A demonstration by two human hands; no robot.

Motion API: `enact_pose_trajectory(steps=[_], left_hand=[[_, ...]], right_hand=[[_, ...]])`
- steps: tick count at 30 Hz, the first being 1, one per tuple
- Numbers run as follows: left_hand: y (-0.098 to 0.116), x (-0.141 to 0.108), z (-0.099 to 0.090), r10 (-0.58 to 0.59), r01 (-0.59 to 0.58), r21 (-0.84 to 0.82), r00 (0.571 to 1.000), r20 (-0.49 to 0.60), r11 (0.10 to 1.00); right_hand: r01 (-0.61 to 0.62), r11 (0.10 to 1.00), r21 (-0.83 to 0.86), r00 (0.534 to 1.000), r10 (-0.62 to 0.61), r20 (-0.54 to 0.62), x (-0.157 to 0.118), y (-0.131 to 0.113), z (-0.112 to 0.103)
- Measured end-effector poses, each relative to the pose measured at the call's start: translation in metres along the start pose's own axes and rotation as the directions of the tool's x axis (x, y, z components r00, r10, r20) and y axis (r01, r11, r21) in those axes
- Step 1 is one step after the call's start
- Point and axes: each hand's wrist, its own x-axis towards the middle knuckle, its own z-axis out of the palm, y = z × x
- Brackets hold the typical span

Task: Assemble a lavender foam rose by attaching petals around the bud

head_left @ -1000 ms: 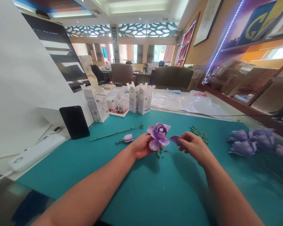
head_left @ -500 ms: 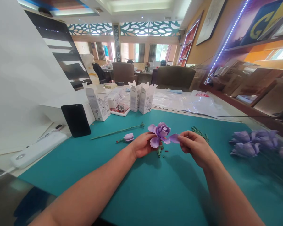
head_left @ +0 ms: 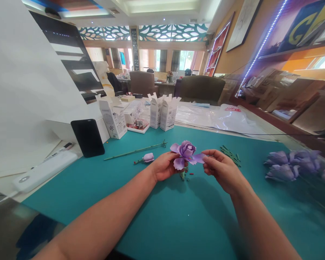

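My left hand (head_left: 164,167) grips a purple artificial flower (head_left: 184,151) just under its bloom, holding it a little above the teal mat (head_left: 151,202). My right hand (head_left: 222,169) pinches a loose purple petal (head_left: 199,157) and presses it against the right side of the bloom. The flower's short green stem end (head_left: 183,175) pokes out below my left fingers. A few tiny red bits (head_left: 191,174) lie on the mat under the flower.
A small purple bud (head_left: 147,157) and a long green stem (head_left: 135,151) lie left of my hands. Green stem pieces (head_left: 231,154) lie behind my right hand. Finished purple flowers (head_left: 289,162) sit at the right. White cartons (head_left: 162,112), a black phone (head_left: 88,137) and a power strip (head_left: 43,171) line the mat's far and left edges.
My right hand has brought the loose petal leftward until it touches the bloom. My left hand has turned and lowered the flower slightly.
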Motion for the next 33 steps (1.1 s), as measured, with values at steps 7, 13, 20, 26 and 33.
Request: enact_pose_trajectory(steps=[7, 13, 20, 26, 33], left_hand=[[0.003, -0.001, 0.004, -0.041, 0.041, -0.015, 0.999, -0.026, 0.999], [0.000, 0.000, 0.001, -0.029, 0.028, -0.022, 0.999, -0.024, 0.999], [-0.007, 0.007, -0.002, -0.022, 0.024, 0.015, 0.997, -0.067, 1.000], [-0.009, 0.010, -0.004, -0.012, 0.012, 0.000, 0.993, -0.118, 1.000], [-0.006, 0.007, 0.000, -0.019, 0.016, -0.033, 0.996, -0.088, 0.999]], right_hand=[[-0.006, 1.000, -0.019, 1.000, 0.006, 0.022, -0.001, 0.000, 0.005], [-0.009, 1.000, -0.018, 1.000, 0.010, 0.022, -0.002, -0.001, 0.007], [-0.025, 0.998, -0.050, 0.997, 0.028, 0.066, 0.000, 0.003, 0.011], [-0.019, 0.996, -0.082, 0.997, 0.025, 0.074, -0.001, 0.004, 0.013], [0.000, 0.996, -0.094, 0.996, 0.008, 0.088, -0.001, 0.006, 0.018]])
